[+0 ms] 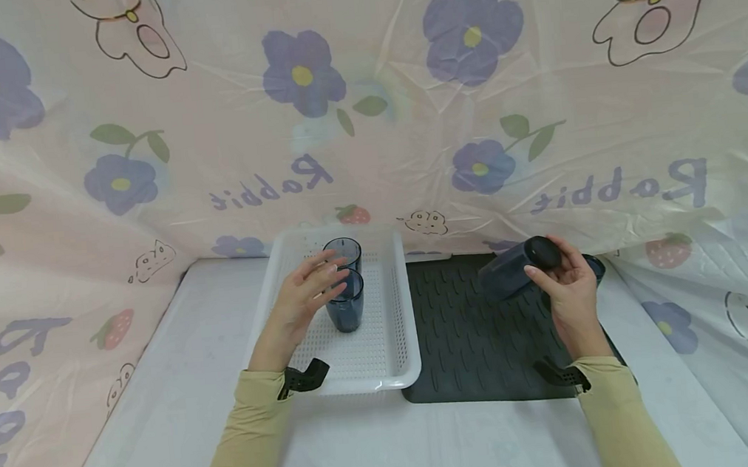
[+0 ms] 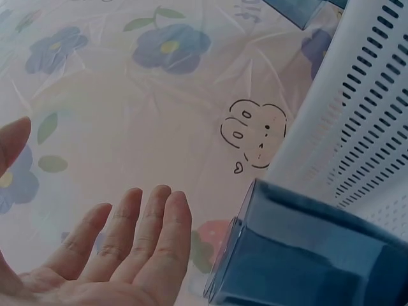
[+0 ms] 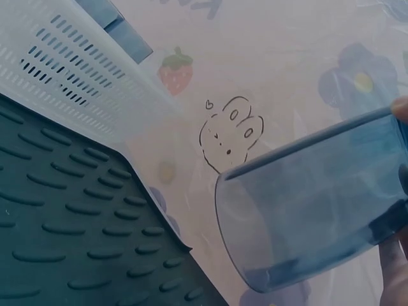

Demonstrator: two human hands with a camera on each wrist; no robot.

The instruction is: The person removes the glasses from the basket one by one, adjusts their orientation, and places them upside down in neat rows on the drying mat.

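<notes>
My left hand (image 1: 296, 303) is held over the white basket (image 1: 412, 334) with its fingers extended. In the left wrist view the palm faces up beside a blue glass cup (image 2: 312, 248), and the hand holds nothing. Two such cups stand upright in the basket, a front cup (image 1: 346, 314) and a rear cup (image 1: 348, 247) partly behind the fingers. My right hand (image 1: 573, 294) grips another blue glass cup (image 1: 507, 270) near its dark base, tilted on its side above the black mat (image 1: 469, 329). Its mouth points left, away from the fingers (image 3: 400, 109).
Behind the right hand another blue cup (image 1: 595, 267) stands at the mat's far right, mostly hidden. The basket and the ridged mat sit side by side on a white table (image 1: 446, 442). A flower-and-rabbit printed sheet (image 1: 392, 135) hangs close behind and along both sides.
</notes>
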